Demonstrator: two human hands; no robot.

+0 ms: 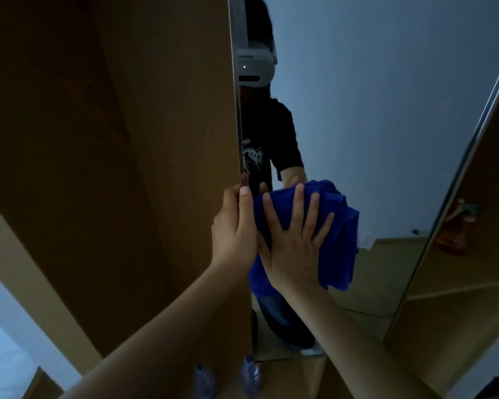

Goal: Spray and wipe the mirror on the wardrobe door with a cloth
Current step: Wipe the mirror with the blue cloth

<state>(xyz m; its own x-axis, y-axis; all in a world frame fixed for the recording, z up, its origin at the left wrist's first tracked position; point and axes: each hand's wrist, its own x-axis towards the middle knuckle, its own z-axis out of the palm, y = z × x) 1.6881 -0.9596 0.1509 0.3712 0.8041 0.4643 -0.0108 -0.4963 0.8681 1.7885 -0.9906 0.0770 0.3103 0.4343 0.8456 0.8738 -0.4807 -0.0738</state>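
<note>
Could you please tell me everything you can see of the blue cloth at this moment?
The blue cloth looks like soft, thick terry or microfibre, folded into a bunched wad with a loose edge hanging down. It lies flat against the mirror near its left edge. The right hand presses it there with spread, straight fingers. The left hand grips the door edge beside it.
</note>
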